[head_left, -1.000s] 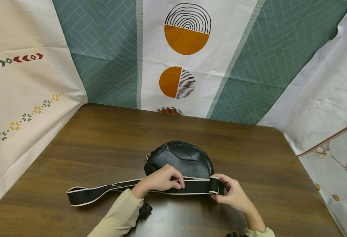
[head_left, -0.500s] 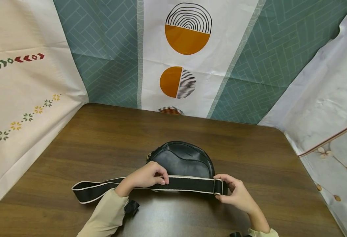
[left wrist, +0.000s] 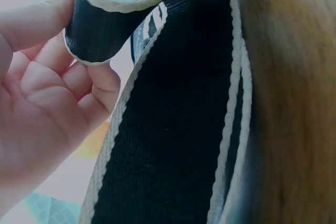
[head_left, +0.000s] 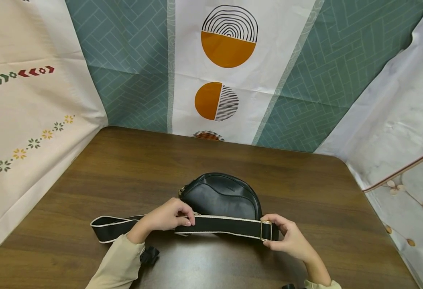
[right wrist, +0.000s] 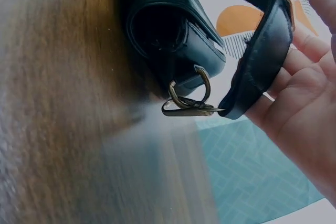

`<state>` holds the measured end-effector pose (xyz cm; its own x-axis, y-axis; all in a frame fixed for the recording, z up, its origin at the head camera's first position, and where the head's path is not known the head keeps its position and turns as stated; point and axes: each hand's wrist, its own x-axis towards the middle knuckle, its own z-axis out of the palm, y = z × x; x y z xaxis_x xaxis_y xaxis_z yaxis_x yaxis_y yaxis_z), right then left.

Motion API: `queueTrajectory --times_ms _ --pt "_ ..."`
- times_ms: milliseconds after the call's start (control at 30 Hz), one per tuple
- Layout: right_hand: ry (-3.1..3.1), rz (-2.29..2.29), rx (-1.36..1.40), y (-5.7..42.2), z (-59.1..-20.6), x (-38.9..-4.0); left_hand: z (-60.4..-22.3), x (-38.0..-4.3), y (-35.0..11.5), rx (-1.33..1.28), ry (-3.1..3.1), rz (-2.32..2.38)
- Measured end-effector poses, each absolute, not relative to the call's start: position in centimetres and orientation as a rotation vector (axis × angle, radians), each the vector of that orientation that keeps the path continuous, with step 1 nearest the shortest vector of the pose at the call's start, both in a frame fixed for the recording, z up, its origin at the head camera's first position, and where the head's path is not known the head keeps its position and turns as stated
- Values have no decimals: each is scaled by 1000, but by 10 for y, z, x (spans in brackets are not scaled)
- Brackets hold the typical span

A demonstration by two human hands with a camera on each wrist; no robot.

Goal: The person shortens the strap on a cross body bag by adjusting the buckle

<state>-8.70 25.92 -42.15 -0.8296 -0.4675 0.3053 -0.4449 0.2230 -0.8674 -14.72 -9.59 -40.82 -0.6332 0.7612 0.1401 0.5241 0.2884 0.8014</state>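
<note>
A black half-moon leather bag stands on the wooden table, with a long black strap edged in white lying in front of it. My left hand pinches the strap left of the bag's middle; in the left wrist view a curled fold of strap sits between thumb and fingers. At the strap's right end, my right hand grips the gold slide buckle between thumb and fingers. A black leather tab runs from there to a brass clip and ring on the bag's side.
The strap's far loop lies on the table to the left. Patterned cloths hang behind the table and along both sides. A black camera mount sits at the left cuff.
My left hand has moved left along with the strap it pinches. The small strap loop at the buckle has flattened, and the far left loop has shifted slightly right. The right hand stays nearly in place.
</note>
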Motion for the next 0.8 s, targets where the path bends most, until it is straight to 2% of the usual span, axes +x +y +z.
queueTrajectory --times_ms 533,800 --pt "2397 -1698 -860 256 -418 -82 -408 -149 -88 1122 2378 1363" --pt "2397 -1674 -832 257 -420 -82 -414 -152 -77 1265 2550 1093"
